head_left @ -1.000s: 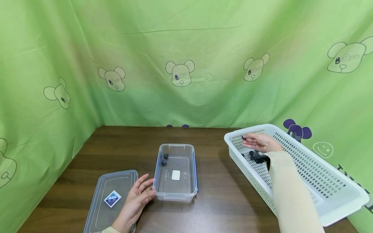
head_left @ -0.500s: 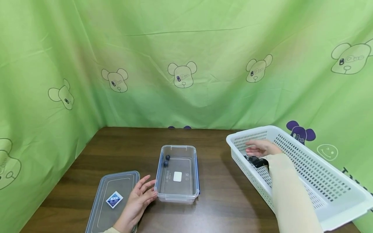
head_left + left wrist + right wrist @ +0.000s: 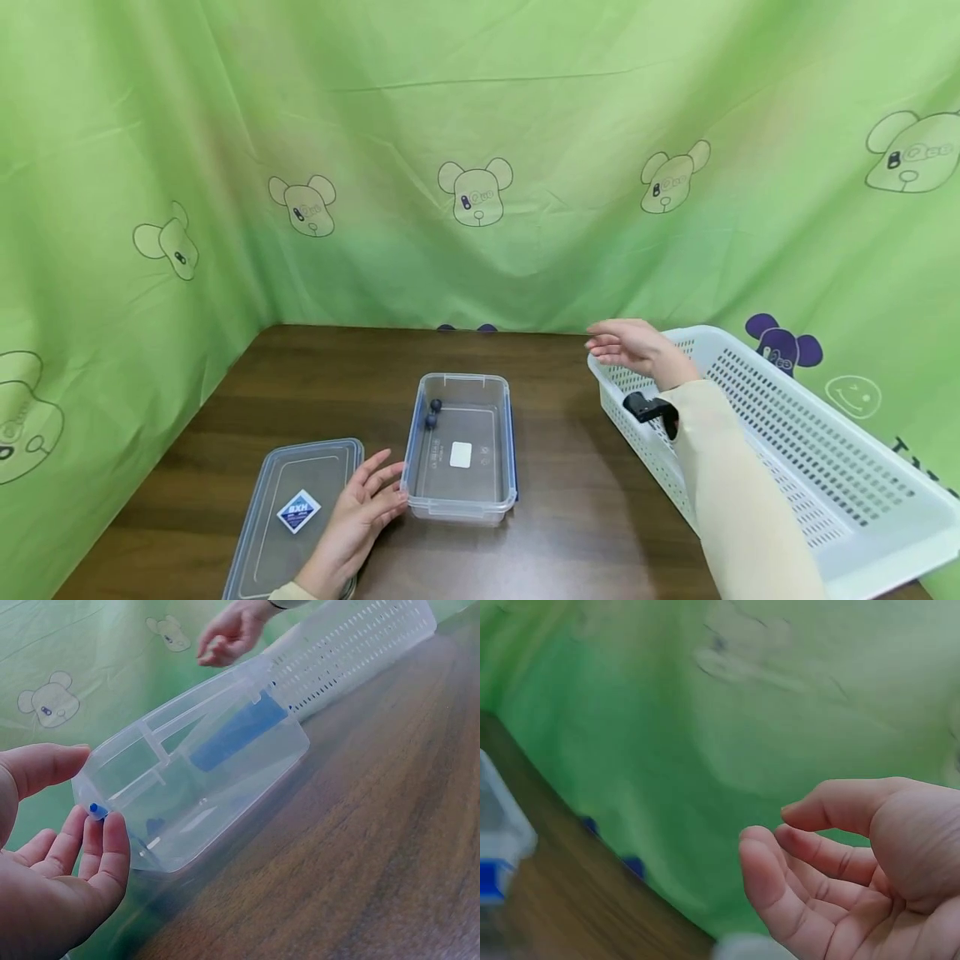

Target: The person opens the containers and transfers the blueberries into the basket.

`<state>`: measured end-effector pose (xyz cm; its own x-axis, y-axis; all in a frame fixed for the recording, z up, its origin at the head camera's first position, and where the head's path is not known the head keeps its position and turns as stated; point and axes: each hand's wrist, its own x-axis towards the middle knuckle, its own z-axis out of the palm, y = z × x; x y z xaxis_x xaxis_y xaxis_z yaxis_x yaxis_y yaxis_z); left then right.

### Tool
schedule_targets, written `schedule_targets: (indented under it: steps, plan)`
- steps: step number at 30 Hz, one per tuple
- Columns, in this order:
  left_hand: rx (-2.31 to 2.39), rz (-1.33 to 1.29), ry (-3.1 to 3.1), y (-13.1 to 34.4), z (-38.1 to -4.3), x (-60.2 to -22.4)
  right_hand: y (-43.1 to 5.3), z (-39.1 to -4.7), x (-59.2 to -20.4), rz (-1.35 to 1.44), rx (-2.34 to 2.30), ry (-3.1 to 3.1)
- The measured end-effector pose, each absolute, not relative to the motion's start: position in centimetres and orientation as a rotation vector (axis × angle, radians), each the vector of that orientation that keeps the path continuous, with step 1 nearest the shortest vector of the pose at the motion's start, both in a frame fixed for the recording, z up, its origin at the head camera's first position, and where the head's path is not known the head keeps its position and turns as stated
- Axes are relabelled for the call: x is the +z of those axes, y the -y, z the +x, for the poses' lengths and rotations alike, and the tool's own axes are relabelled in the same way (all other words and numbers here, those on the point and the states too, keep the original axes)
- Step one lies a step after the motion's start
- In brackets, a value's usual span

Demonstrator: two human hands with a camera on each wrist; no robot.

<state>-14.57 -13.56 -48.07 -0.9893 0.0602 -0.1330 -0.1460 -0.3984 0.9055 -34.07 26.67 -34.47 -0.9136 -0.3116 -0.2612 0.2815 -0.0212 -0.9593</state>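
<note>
A clear plastic food container [image 3: 462,503] stands on the table with two small dark round balls [image 3: 432,414] at its left wall. My left hand [image 3: 358,521] rests against its near left corner, thumb and loosely bent fingers touching the outside. My right hand [image 3: 633,346] hovers over the far left end of a white perforated basket [image 3: 862,533]. In the right wrist view its fingers bend toward the thumb; I see no ball between them, though the curled fingers could hide one. Whatever lies in the basket under that wrist is hidden by it.
A clear lid [image 3: 281,467] with a blue-and-white label lies left of the container, partly under my left forearm. The brown table [image 3: 570,500] meets a green printed curtain [image 3: 375,267] at its back edge. The basket's raised rim borders the right side.
My right hand has risen and moved left out of the basket's inside; a dark ball seen at its fingertips earlier no longer shows. My left hand and the container stay in place.
</note>
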Motion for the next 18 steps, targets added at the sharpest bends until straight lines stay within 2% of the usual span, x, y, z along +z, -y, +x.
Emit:
schedule_targets:
  steps: [10,18]
  plan:
    - [2.528,-0.127,-1.636,13.6,-14.3,-48.1,-15.6,-32.0,-37.1,-0.308,-1.772,-1.853]
    - [2.529,-0.123,-1.639,13.5,-14.5,-48.1,-8.6,-30.7,-40.0,-0.303,-1.615,-1.795]
